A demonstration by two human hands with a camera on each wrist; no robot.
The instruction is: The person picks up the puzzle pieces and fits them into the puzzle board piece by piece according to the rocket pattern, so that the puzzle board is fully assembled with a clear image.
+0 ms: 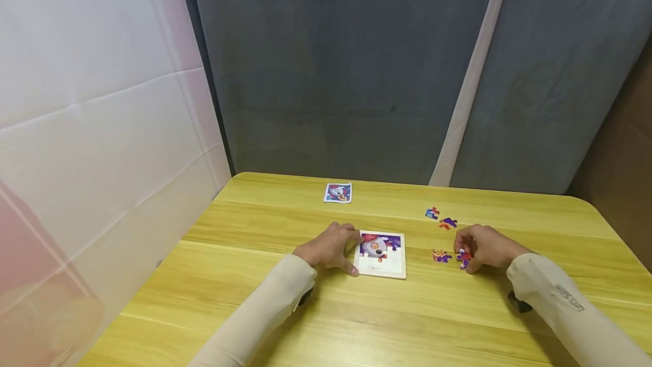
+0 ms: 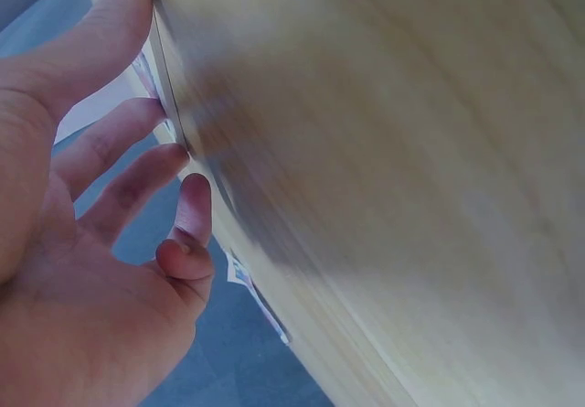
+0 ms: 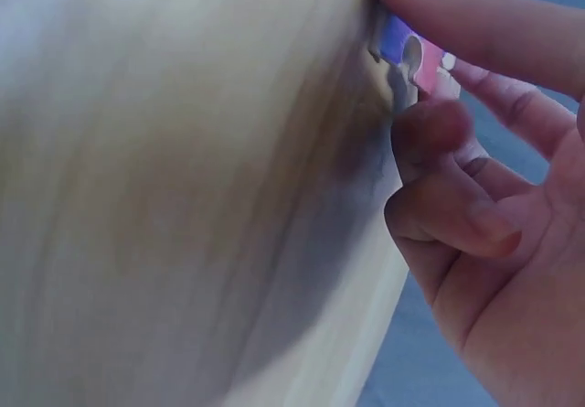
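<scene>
A small white-framed puzzle tray [image 1: 387,269] lies on the yellow wooden table [image 1: 356,321], its upper part filled with a purple and white picture. My left hand [image 1: 351,251] rests against the tray's left edge, and the left wrist view shows its fingers [image 2: 123,133] fairly straight, touching that edge. To the right of the tray, my right hand [image 1: 466,256] pinches a red and purple puzzle piece [image 1: 462,257] that lies on the table. In the right wrist view the index finger lies on this piece [image 3: 407,46] and the thumb [image 3: 430,128] is at its side.
Three loose pieces lie right of the tray: one [image 1: 441,256] beside my right hand, two farther back [image 1: 432,213] [image 1: 448,222]. A small picture card [image 1: 338,192] lies near the far edge. Grey panels stand behind the table, a white sheet at left.
</scene>
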